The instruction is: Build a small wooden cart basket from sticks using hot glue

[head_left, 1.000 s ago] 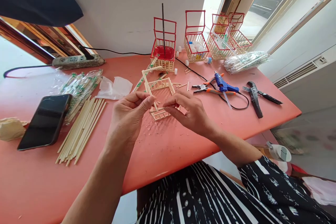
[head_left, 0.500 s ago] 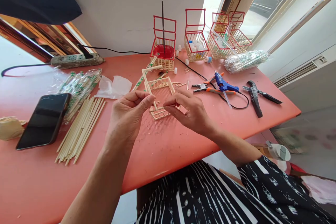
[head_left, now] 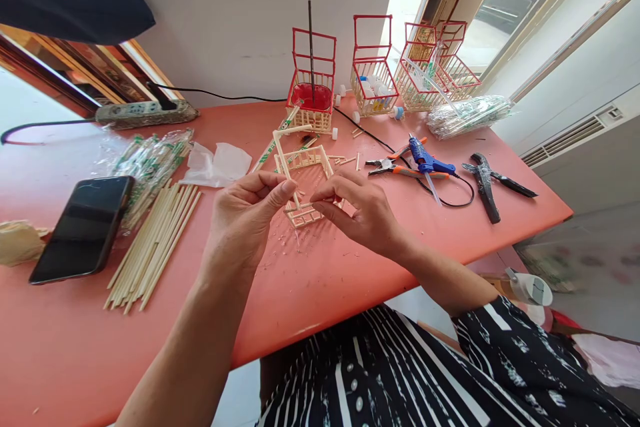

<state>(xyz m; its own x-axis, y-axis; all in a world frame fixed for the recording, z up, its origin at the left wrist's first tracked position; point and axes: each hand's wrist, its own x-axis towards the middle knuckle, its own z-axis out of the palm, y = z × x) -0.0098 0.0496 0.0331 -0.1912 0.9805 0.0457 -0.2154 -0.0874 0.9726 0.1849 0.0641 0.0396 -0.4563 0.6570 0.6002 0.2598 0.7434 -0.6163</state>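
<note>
My left hand point(head_left: 253, 213) pinches an angled frame of pale wooden sticks point(head_left: 283, 159) between thumb and fingers. One long stick of it slants up from my fingertips, and a shorter stick joins its top at a corner. Close on the right, my right hand point(head_left: 357, 210) has thumb and fingers pressed together near the frame's lower end; what it pinches is hidden. Behind and below both hands a small stick basket point(head_left: 306, 219) rests on the table, partly covered by my fingers. Wood scraps lie around it.
Loose sticks point(head_left: 150, 247), a phone point(head_left: 83, 227) and wrapped chopsticks point(head_left: 155, 160) lie left on the red table point(head_left: 300, 307). To the right are a blue glue gun point(head_left: 425, 157), pliers point(head_left: 385, 165) and a black-handled cutter point(head_left: 485, 187). Red-trimmed baskets point(head_left: 373, 83) stand behind.
The stick frame has shifted very slightly to the right at its top. Both hands keep nearly the same place and pinch; the view has moved a little.
</note>
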